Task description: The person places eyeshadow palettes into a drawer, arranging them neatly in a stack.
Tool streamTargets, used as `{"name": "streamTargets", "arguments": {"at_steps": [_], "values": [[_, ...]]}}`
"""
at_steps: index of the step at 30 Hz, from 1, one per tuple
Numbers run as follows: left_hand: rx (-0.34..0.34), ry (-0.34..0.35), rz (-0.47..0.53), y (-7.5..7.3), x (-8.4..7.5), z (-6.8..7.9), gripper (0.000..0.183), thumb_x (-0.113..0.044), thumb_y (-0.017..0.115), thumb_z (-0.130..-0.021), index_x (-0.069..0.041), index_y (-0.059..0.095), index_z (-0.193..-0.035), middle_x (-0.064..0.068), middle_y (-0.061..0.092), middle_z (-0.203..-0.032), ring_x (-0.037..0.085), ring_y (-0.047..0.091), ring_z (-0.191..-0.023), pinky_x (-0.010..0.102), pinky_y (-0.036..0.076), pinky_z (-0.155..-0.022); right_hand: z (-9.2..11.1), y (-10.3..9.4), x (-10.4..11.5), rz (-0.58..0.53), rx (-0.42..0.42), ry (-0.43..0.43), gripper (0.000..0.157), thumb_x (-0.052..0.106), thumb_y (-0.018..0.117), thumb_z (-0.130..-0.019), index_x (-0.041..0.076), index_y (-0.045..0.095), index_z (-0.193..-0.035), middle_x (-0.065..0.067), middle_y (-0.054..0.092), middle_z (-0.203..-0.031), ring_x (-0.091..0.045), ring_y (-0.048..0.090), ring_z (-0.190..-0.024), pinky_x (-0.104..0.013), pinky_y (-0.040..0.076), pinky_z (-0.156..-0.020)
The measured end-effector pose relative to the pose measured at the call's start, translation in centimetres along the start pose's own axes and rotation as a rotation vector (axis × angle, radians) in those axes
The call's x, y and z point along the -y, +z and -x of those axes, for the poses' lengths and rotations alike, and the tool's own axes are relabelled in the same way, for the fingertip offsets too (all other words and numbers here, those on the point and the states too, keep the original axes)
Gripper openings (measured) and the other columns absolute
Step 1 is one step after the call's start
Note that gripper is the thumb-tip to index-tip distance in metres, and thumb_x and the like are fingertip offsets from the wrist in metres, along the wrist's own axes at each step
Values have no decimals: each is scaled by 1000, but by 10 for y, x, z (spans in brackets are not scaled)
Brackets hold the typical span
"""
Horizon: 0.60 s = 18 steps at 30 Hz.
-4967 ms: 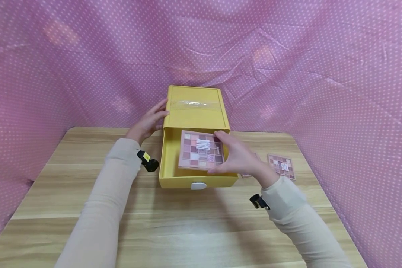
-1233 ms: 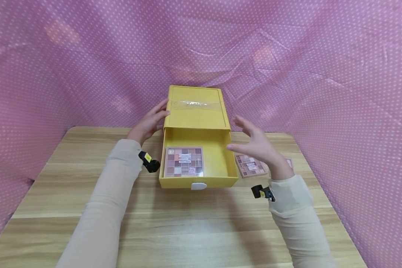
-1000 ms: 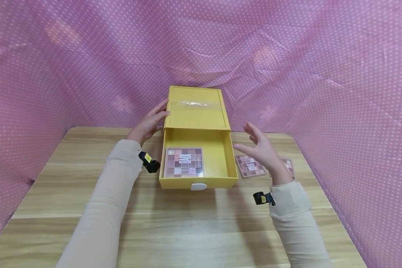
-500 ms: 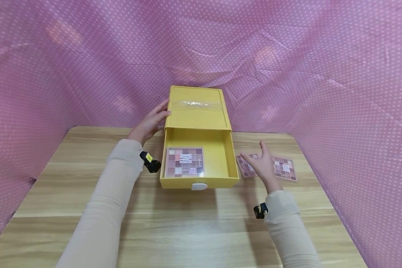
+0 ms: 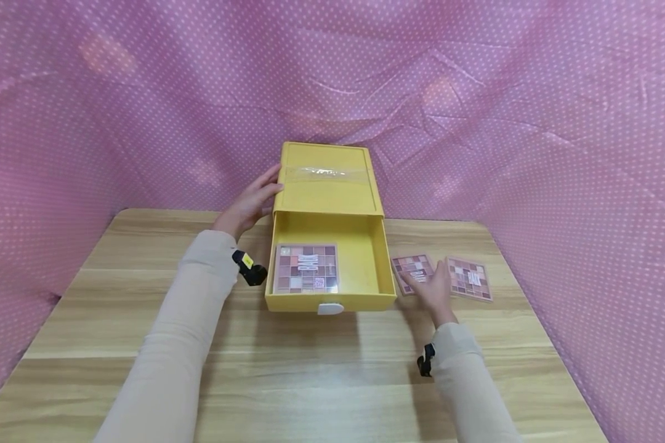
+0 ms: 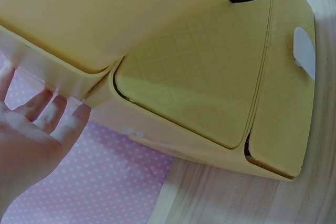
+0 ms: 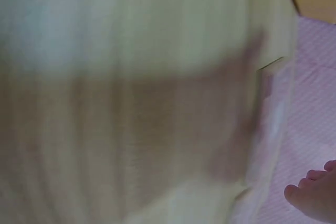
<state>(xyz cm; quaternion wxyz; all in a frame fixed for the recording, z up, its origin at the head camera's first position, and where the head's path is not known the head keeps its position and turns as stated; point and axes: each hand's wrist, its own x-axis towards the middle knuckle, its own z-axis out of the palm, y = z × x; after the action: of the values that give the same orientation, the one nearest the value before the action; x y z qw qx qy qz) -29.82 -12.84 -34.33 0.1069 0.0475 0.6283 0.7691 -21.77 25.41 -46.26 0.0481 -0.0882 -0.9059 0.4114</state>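
Observation:
A yellow drawer box [image 5: 327, 184] stands mid-table, its top drawer [image 5: 360, 271] pulled out toward me. Inside that drawer, at the left, lies an eyeshadow palette [image 5: 306, 269]. My left hand [image 5: 249, 203] rests against the box's left side; in the left wrist view the fingertips [image 6: 79, 114] touch the wall with fingers spread. Over a second eyeshadow palette [image 5: 412, 266] on the table, right of the drawer, hovers my right hand [image 5: 435, 292], thumb and fingers apart. The hand partly covers this palette; contact with it cannot be told. The right wrist view is blurred.
A third palette [image 5: 470, 279] lies flat on the wooden table [image 5: 310, 375], right of my right hand. The drawer front carries a white handle [image 5: 330, 308]. Clear tape [image 5: 324, 173] crosses the box top. Pink dotted cloth [image 5: 144, 123] surrounds the table at the back and sides.
One palette has gone from my right hand into the drawer's left part. Since then, my right hand has moved down to the palette on the table. My left hand stays against the box.

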Motion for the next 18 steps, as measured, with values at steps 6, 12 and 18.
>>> {"name": "streamTargets", "arguments": {"at_steps": [6,12,18], "values": [[-2,-1,1,-1,-1,0,58,-12,48,-88,-25,22,-138,0,20,-140,26,35,-117,40,34,-90,4,5,-14,128,48,-3,111,44,70,-66,-8,0,-134,-25,-3,-139,-38,-1,-125,-52,7,-98],[8,6,-4,-2,-1,0,58,-13,48,-88,-25,22,-138,1,19,-141,27,35,-116,40,34,-91,6,7,-22,315,117,56,117,57,66,-61,-11,3,-132,-32,-2,-135,-44,-2,-123,-58,2,-94],[11,10,1,-3,0,-2,58,-13,47,-88,-24,21,-138,1,20,-140,27,36,-115,40,35,-90,3,11,-30,380,131,114,123,65,63,-56,-12,3,-132,-33,1,-134,-45,0,-122,-60,3,-93]]}}
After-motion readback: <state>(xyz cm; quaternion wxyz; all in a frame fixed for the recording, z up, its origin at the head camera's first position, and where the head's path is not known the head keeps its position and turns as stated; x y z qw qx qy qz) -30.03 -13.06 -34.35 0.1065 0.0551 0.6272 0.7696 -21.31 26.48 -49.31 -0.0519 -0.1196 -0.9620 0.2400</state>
